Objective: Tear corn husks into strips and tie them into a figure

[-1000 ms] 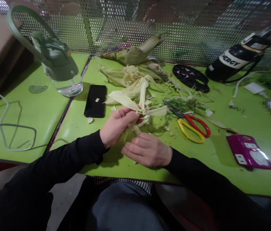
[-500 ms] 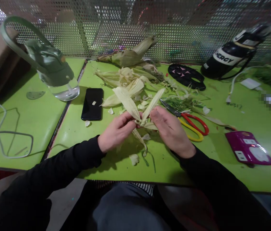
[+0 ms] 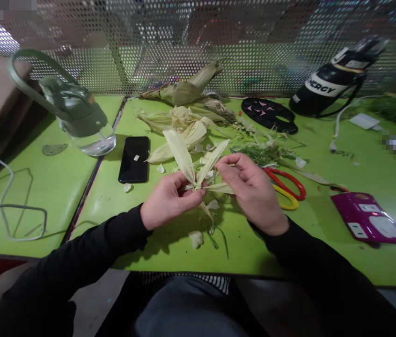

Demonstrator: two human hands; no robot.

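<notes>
Husk bundle (image 3: 181, 152) pinched in L hand (image 3: 168, 199), btwn worktop (image 3: 163, 252) front & back edges; R hand (image 3: 259, 194) at its R side, grip unclear.

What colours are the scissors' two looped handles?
One red handle, one yellow handle; best in the head view.

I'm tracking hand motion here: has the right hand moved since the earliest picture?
Yes: the right hand has moved rightward and forward, closer to the scissors lying on the table.
</notes>
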